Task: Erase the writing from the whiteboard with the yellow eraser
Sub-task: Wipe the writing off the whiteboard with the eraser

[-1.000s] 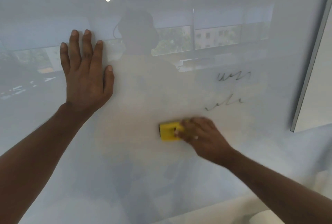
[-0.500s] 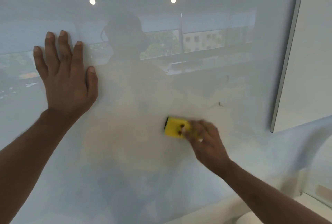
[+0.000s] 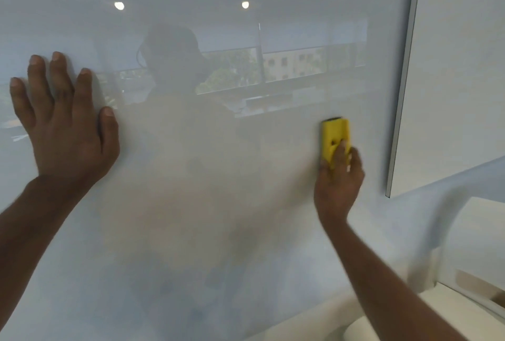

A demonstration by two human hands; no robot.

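The person's left hand (image 3: 65, 133) is pressed flat against the whiteboard (image 3: 191, 176), its fingers (image 3: 58, 73) straight and slightly spread, thumb out to the side, with the bare forearm reaching up from the lower left. The right hand (image 3: 338, 185) is raised upright from the lower right, wrist straight, fingertips curled round the lower end of the yellow eraser (image 3: 334, 135), holding it against the board.
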